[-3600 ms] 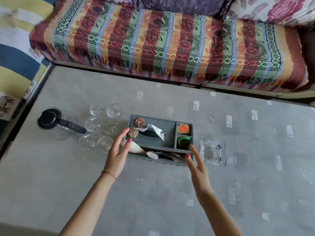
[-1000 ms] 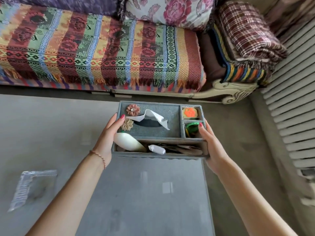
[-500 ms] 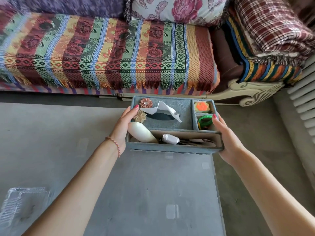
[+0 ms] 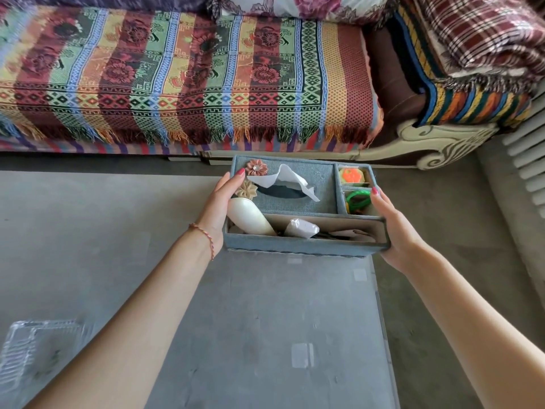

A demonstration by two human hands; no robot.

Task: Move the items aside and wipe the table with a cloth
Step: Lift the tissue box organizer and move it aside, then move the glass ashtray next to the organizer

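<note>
Organizer: I see the grey-blue organizer box (image 4: 298, 246) held above the far right corner of the table (image 4: 265, 335).
Left hand: my left hand (image 4: 219, 206) grips the box's left end.
Right hand: my right hand (image 4: 395, 228) clasps its right end.
Tissue: a tissue (image 4: 283, 180) pokes from the box's top.
Tray: something clear, perhaps a glass tray (image 4: 32, 346), lies far left of the box.

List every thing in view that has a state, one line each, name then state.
organizer box: held at both ends, at the table's far corner.
left hand: grips the box's left end.
right hand: grips the box's right end.
tissue: pulled partly out of its slot.
white bottle: lying tilted in the front compartment.
glass ashtray: resting on the table.
</note>
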